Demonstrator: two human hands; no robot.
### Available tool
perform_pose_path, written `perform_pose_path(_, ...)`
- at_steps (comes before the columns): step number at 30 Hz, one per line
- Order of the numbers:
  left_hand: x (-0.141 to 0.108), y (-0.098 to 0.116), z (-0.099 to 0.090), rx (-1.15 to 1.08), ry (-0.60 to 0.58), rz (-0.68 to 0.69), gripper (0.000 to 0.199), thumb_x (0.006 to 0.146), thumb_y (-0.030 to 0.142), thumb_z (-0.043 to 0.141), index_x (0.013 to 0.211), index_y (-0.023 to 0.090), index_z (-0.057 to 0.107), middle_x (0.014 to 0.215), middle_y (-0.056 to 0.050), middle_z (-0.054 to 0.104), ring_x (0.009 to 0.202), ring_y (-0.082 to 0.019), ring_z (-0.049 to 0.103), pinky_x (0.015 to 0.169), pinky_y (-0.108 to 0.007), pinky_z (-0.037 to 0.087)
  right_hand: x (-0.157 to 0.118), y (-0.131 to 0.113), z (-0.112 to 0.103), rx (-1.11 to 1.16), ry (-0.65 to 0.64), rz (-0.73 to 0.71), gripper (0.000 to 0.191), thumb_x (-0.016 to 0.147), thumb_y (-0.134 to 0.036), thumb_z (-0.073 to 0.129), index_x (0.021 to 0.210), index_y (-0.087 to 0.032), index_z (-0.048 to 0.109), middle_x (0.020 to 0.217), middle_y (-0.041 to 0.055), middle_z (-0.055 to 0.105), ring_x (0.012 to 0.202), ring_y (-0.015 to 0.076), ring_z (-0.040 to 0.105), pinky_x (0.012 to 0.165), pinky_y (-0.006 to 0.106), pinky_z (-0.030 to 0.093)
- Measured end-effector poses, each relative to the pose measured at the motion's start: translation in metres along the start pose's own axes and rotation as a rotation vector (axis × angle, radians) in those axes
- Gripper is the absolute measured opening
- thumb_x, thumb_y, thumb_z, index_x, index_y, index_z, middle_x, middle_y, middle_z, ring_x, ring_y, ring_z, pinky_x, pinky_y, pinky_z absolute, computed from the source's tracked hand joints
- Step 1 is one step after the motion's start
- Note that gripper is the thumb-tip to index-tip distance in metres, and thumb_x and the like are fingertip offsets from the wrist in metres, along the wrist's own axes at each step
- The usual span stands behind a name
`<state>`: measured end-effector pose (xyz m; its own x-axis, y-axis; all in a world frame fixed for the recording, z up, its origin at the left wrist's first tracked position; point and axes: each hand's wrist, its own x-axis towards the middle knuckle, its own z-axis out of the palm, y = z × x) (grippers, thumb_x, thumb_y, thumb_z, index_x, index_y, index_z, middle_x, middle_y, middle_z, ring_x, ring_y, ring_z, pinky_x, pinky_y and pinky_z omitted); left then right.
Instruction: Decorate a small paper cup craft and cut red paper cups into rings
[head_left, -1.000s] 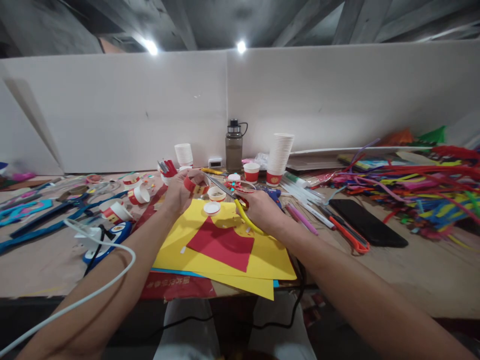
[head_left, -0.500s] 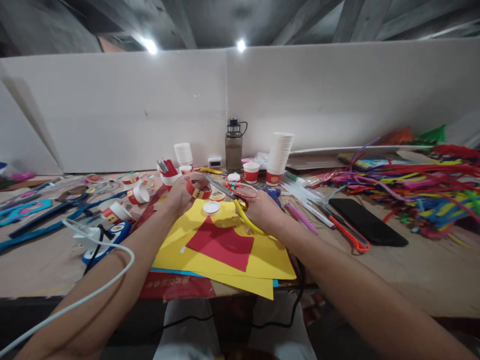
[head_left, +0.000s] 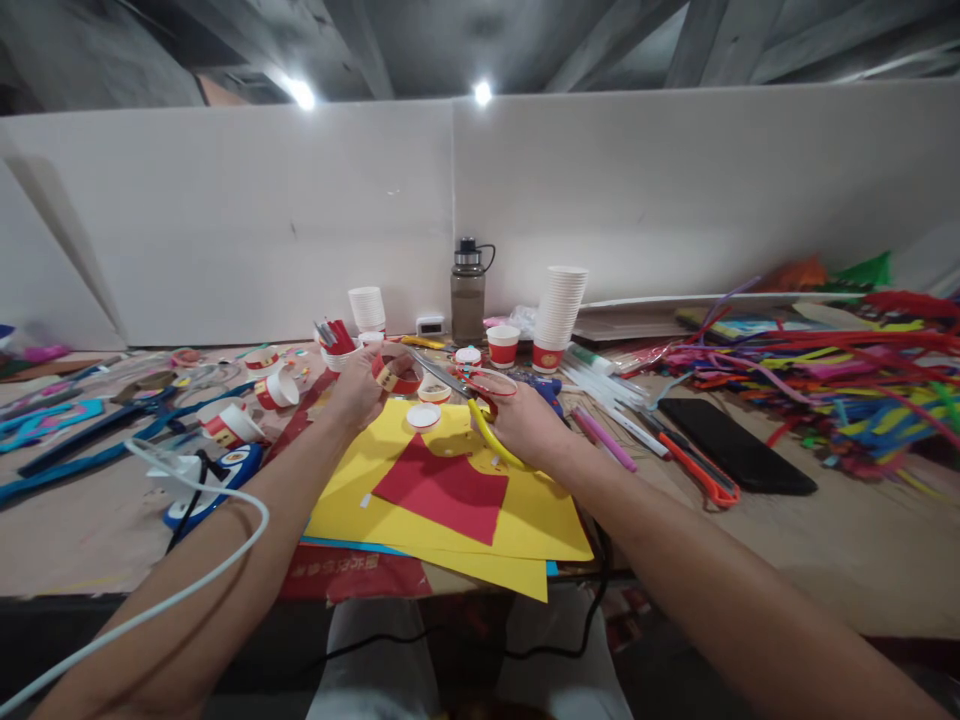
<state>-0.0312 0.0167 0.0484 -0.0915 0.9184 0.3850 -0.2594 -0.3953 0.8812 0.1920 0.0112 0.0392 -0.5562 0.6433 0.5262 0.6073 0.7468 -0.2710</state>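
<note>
My left hand [head_left: 358, 388] grips a ring cut from a red and white paper cup [head_left: 409, 384], holding it up above the far edge of the yellow paper. Scissors [head_left: 486, 428] with a yellow and red handle are in my right hand [head_left: 525, 420], their blades pointing left toward the ring. Whether the blades touch the ring I cannot tell. Below my hands lie a round white cup bottom [head_left: 424, 417] and a cut piece of red paper [head_left: 442, 492], both on yellow sheets [head_left: 540, 530]. Another short cup piece [head_left: 434, 389] stands just behind the cup bottom.
A tall stack of paper cups [head_left: 559, 310], a single cup [head_left: 503, 346] and a water bottle [head_left: 468, 300] stand at the back. To the right are a box cutter [head_left: 701, 470], a black phone [head_left: 731, 443] and colourful pipe cleaners [head_left: 840, 380]. A white cable [head_left: 255, 535] crosses my left forearm.
The cup ring has turned in my left hand, so its gold patterned part now faces nearer my fingers. My right hand and the scissors have hardly moved.
</note>
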Motion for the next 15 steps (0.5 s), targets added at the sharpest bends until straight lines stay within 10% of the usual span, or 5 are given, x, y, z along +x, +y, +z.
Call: perform_pose_path(15, -0.0010, 0.0001, 0.0002, 0.002, -0.060, -0.028, 0.015, 0.063, 0.019, 0.074, 0.067, 0.013, 0.061, 0.063, 0.001, 0.058, 0.058, -0.008, 0.055, 0.051, -0.017, 0.043, -0.0018, -0.0031, 0.0016, 0.121, 0.008, 0.057, 0.041, 0.078, -0.028, 0.061, 0.118, -0.029, 0.061, 0.110, 0.0047, 0.068, 0.101, 0.0233, 0.062, 0.087, 0.034, 0.048)
